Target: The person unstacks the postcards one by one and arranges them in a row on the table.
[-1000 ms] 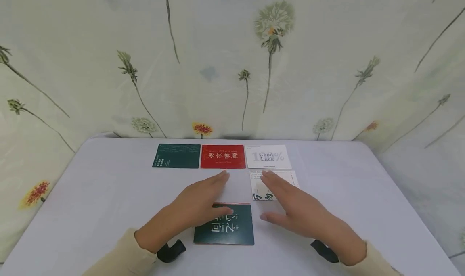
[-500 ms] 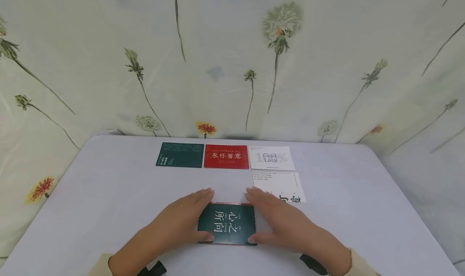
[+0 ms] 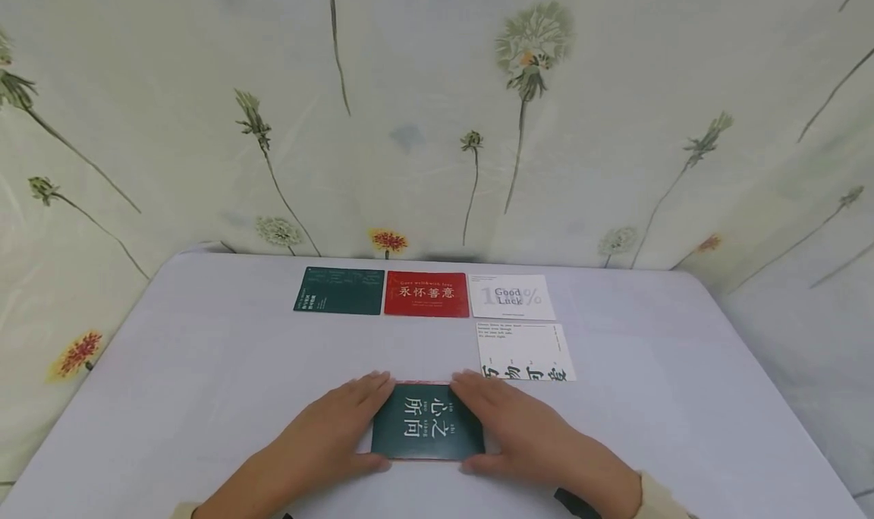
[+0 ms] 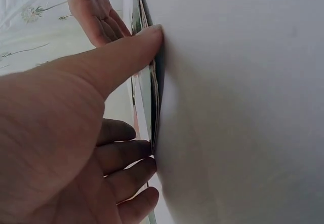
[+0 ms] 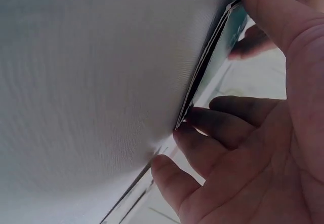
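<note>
A small stack of cards [image 3: 429, 422], dark green with white Chinese characters on top, lies on the white table in the head view. My left hand [image 3: 333, 429] grips its left end, thumb at the near edge and fingertips at the far edge. On the opposite end my right hand [image 3: 524, 432] holds it the same way. In the left wrist view, the stack's edge [image 4: 156, 100] shows thin layers with a slight gap between them. The right wrist view also shows layered card edges [image 5: 206, 57] between thumb and fingers.
Along the back lie a dark green card [image 3: 339, 290], a red card [image 3: 426, 294] and a white "Good Luck" card [image 3: 512, 297] in a row. A white card with green characters [image 3: 524, 350] sits below the last one. Behind the table [image 3: 205, 367] hangs a flowered cloth [image 3: 410, 124].
Both hands have come down and back from above the cards to the stack's two ends, and now close on its edges. The cards in the row stay put.
</note>
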### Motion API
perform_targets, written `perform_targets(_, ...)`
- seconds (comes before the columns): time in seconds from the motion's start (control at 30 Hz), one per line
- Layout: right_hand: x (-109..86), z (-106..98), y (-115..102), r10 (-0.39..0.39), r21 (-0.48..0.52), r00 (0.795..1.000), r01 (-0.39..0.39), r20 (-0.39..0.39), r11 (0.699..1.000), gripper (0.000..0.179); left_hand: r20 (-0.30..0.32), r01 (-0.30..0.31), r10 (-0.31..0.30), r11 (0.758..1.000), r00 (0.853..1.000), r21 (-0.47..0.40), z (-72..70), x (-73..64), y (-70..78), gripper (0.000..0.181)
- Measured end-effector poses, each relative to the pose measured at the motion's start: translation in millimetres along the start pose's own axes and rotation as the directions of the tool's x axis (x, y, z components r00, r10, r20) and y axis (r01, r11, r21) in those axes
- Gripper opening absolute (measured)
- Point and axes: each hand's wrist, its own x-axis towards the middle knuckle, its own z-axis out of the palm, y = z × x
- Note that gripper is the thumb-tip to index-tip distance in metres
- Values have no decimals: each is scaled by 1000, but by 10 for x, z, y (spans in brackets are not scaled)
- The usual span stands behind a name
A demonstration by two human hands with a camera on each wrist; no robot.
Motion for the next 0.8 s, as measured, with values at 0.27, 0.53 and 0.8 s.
perform_targets(0.27, -1, -5, -25, 3, -2, 1000, -3, -9, 1000, 89, -20, -13, 13, 1000, 1000, 15, 21, -23, 8, 93)
perform_targets(0.53, -11, 5, -74, 19, 18, 999, -19, -27, 1000, 88, -41, -34, 33, 999, 999, -4, 33, -31, -24, 92)
perform_targets(0.8, 1, -9, -107, 34, 31, 998, -33, -43, 999, 90, -30, -29, 28, 999, 999, -23, 17, -26, -47, 94)
